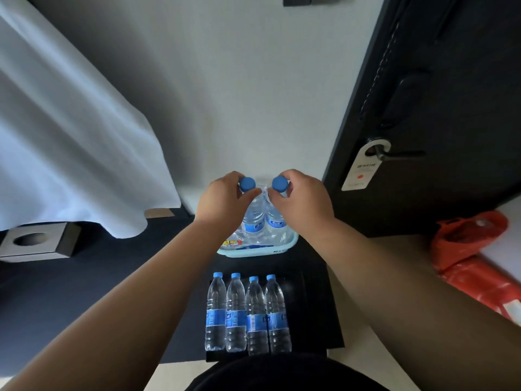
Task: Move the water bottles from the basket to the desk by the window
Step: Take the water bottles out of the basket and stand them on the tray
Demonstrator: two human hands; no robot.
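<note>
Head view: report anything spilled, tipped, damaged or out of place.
Nothing stands out. The four bottles in the near row stand upright, capped, side by side. The left hand grips the left bottle and the right hand the right bottle by their necks, both capped, at the blue basket. No spilled water shows.

One wide-angle camera is riding on the person's head, facing forward and steeply downward. It is viewing the left hand (225, 200) and right hand (306, 203) from close above, mid-frame, with the wall (239, 94) filling the upper field.
</note>
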